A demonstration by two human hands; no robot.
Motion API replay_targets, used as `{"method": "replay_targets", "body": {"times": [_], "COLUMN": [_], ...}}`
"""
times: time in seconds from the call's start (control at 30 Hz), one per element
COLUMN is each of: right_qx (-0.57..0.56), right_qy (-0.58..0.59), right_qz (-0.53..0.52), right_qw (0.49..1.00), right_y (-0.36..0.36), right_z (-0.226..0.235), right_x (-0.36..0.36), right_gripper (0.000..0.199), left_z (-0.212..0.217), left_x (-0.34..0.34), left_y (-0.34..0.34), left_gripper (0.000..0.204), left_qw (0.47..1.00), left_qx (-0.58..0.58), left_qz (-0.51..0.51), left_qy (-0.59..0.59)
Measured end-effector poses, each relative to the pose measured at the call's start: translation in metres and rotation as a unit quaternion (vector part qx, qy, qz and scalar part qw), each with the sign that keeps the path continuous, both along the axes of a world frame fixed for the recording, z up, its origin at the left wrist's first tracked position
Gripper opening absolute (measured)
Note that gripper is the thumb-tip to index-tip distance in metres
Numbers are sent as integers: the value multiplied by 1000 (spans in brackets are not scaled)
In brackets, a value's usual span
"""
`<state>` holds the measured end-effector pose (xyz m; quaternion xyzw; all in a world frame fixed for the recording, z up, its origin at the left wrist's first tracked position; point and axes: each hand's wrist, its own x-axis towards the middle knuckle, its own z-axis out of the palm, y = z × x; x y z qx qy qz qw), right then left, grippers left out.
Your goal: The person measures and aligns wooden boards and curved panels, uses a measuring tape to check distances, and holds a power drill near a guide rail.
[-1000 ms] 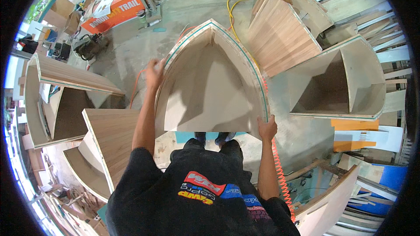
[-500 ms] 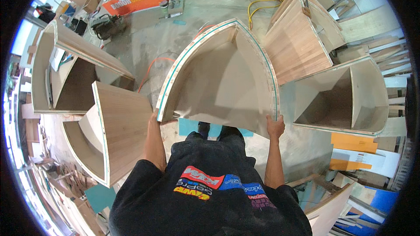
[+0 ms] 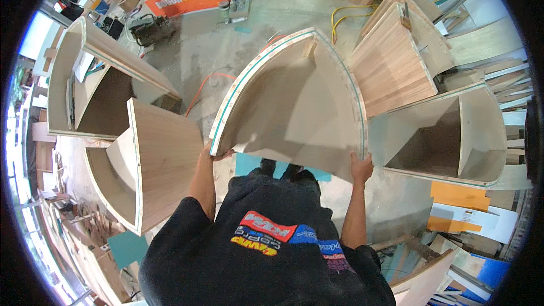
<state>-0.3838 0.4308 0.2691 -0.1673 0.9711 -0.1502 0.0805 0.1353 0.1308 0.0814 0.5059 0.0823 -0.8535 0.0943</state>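
I hold a large curved plywood cabinet (image 3: 294, 102), a quarter-round corner unit with its open side up, in front of my body above the concrete floor. My left hand (image 3: 212, 152) grips its near left corner from underneath. My right hand (image 3: 360, 165) clasps the near right corner at the edge. The cabinet's rim shows a green-taped edge running along both curved sides.
Similar curved plywood units stand around me: one at the lower left (image 3: 148, 164), one further left (image 3: 96, 79), one at the right (image 3: 453, 136) and slatted ones at the upper right (image 3: 391, 62). An orange cable (image 3: 204, 88) and a yellow cable (image 3: 345, 17) lie on the floor.
The cabinet has swung to the right and come closer to my body. My left hand slid from its left side down to the near left corner. The view turned left.
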Motion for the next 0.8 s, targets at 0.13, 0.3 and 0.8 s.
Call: {"method": "replay_targets", "body": {"times": [0.13,0.3,0.8], "right_qx": [-17,-8,-22], "right_qy": [-31,-27,-28], "right_qz": [17,9,44], "right_qw": [999,1000,998], "right_y": [-2,-4,6], "right_z": [4,1,0], "right_x": [-6,-5,-26], "right_gripper": [65,62,73], "left_z": [13,10,6], "left_x": [-6,-2,3], "left_y": [19,19,38], "left_gripper": [73,76,77], "left_qw": [995,993,985], "left_qx": [-99,-114,-105], "left_qz": [-7,-5,-83], "left_qy": [-11,6,-107]}}
